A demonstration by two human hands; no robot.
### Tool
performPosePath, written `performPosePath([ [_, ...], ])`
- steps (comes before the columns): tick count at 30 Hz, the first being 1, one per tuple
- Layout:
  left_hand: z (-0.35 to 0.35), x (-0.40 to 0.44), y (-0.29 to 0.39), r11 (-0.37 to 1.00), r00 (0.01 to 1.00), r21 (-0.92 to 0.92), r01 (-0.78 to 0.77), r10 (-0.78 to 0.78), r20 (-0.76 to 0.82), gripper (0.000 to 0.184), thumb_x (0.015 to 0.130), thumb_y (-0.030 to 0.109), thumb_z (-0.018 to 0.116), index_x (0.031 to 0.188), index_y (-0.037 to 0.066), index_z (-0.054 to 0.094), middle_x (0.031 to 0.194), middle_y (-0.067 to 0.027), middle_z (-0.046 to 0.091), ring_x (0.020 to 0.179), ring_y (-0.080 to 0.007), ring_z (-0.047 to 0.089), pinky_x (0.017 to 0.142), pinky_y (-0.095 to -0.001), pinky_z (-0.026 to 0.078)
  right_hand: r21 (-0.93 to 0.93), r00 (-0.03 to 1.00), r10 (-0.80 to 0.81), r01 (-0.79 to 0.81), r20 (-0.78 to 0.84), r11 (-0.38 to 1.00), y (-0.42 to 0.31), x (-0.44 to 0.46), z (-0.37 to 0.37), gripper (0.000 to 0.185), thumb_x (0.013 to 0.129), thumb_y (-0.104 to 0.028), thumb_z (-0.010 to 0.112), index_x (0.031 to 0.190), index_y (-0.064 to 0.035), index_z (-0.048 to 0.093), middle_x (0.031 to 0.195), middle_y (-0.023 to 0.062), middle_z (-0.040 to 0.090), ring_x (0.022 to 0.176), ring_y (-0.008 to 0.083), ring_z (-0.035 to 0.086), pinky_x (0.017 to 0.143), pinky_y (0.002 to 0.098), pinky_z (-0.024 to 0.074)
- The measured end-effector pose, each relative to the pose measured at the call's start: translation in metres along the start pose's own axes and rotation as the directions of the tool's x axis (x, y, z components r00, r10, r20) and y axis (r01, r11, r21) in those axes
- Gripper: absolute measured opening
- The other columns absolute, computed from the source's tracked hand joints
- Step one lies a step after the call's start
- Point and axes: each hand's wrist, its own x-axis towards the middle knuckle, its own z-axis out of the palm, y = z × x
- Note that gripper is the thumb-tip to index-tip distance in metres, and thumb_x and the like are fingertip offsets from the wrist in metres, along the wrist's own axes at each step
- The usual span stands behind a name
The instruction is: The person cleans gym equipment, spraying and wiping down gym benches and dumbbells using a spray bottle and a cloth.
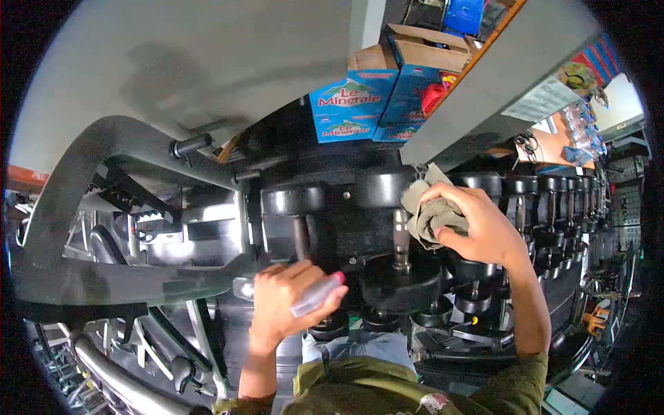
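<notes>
In my left hand (280, 297) is a small translucent bottle (317, 296) with a pinkish-red tip, its outline a little blurred; my fingers are closed round it. A crumpled grey-green cloth (437, 213) is bunched in my right hand (484, 225), part of it hanging loose past the fingers. That cloth is beside the upper head of a black dumbbell (401, 268) with a metal handle; whether they touch I cannot tell. Another black dumbbell (294, 200) lies to the left, its lower end hidden behind my left hand.
A row of several dumbbells (553, 187) runs off to the right on the rack. Blue cardboard boxes (353, 104) stand behind it, next to a grey pillar (498, 76). At left, the dark frame of a gym machine (131, 283) reaches close to my left hand.
</notes>
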Motion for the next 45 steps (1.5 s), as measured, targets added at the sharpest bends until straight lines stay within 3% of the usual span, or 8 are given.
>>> performPosePath([
  [9,0.063,-0.038,0.060,0.978,0.988,-0.168,0.127,-0.109,0.112,0.034,0.084,0.039,0.068,0.069,0.009,0.064,0.068,-0.0063,0.061,0.058,-0.0290,0.062,0.053,-0.0381,0.047,-0.151,0.943,0.057,-0.007,0.328,0.988,0.019,-0.056,0.022,0.044,0.071,-0.019,0.073,0.109,-0.0071,0.052,0.097,0.0165,0.067,0.091,0.0375,0.065,0.080,0.0457,0.0514],
  [15,0.117,-0.055,0.069,0.903,0.943,-0.330,0.276,-0.321,-0.092,0.033,0.084,0.033,0.070,0.065,0.006,0.064,0.064,-0.0095,0.062,0.054,-0.0306,0.061,0.050,-0.0373,0.046,-0.150,0.861,0.022,0.063,0.508,0.987,0.055,-0.066,0.028,0.050,0.070,-0.023,0.072,0.112,-0.0071,0.051,0.107,0.0152,0.063,0.101,0.0371,0.061,0.086,0.0466,0.0490],
  [18,0.134,-0.065,0.061,0.798,0.892,-0.486,0.355,-0.445,-0.078,0.025,0.085,0.025,0.068,0.071,0.004,0.068,0.067,-0.0097,0.066,0.052,-0.0232,0.062,0.051,-0.0352,0.046,-0.042,0.884,-0.191,0.231,0.427,0.972,0.072,-0.073,0.033,0.046,0.072,-0.022,0.070,0.112,-0.0081,0.053,0.107,0.0131,0.060,0.103,0.0341,0.058,0.089,0.0439,0.0483],
  [21,0.126,-0.076,0.054,0.371,0.741,-0.828,0.420,-0.667,0.077,0.026,0.094,0.023,0.059,0.087,0.000,0.070,0.073,-0.0057,0.069,0.054,-0.0101,0.058,0.044,-0.0252,0.042,-0.028,0.844,-0.403,0.440,0.353,0.897,0.076,-0.082,0.055,0.045,0.072,-0.017,0.071,0.114,-0.0111,0.057,0.106,0.0078,0.058,0.103,0.0279,0.055,0.087,0.0392,0.0498],
  [28,0.122,-0.079,0.002,0.407,0.662,-0.812,0.419,-0.749,-0.033,0.054,0.098,0.042,0.047,0.072,-0.001,0.066,0.064,-0.0103,0.065,0.044,-0.0147,0.055,0.038,-0.0266,0.040,-0.297,0.764,-0.614,0.644,0.197,0.706,0.068,-0.075,0.124,0.047,0.067,-0.010,0.071,0.114,-0.0163,0.064,0.109,-0.0007,0.061,0.103,0.0187,0.055,0.087,0.0380,0.0425],
  [34,0.116,-0.070,-0.004,0.275,0.559,-0.884,0.379,-0.829,-0.019,0.059,0.098,0.047,0.043,0.074,-0.003,0.064,0.060,-0.0133,0.061,0.038,-0.0204,0.054,0.033,-0.0297,0.039,-0.494,0.846,-0.426,0.533,0.321,0.687,0.018,-0.032,0.165,0.025,0.073,-0.015,0.069,0.098,-0.0141,0.070,0.103,-0.0004,0.064,0.103,0.0221,0.055,0.083,0.0463,0.0379],
  [39,0.112,-0.069,-0.004,0.257,0.563,-0.874,0.414,-0.826,0.023,0.059,0.096,0.051,0.046,0.077,-0.003,0.063,0.060,-0.0138,0.060,0.039,-0.0227,0.054,0.033,-0.0317,0.040,-0.678,0.919,-0.012,0.298,0.393,0.672,0.011,0.011,0.233,0.016,0.079,-0.022,0.064,0.089,-0.0145,0.075,0.093,0.0007,0.070,0.106,0.0240,0.056,0.080,0.0541,0.0339],
  [45,0.111,-0.066,-0.003,0.282,0.547,-0.867,0.411,-0.837,-0.013,0.059,0.093,0.052,0.048,0.073,-0.001,0.062,0.061,-0.0133,0.060,0.039,-0.0231,0.054,0.036,-0.0321,0.041,-0.724,0.915,-0.020,0.332,0.403,0.604,0.031,0.015,0.247,0.016,0.079,-0.022,0.064,0.089,-0.0180,0.076,0.088,0.0005,0.071,0.104,0.0240,0.058,0.082,0.0534,0.0332],
])
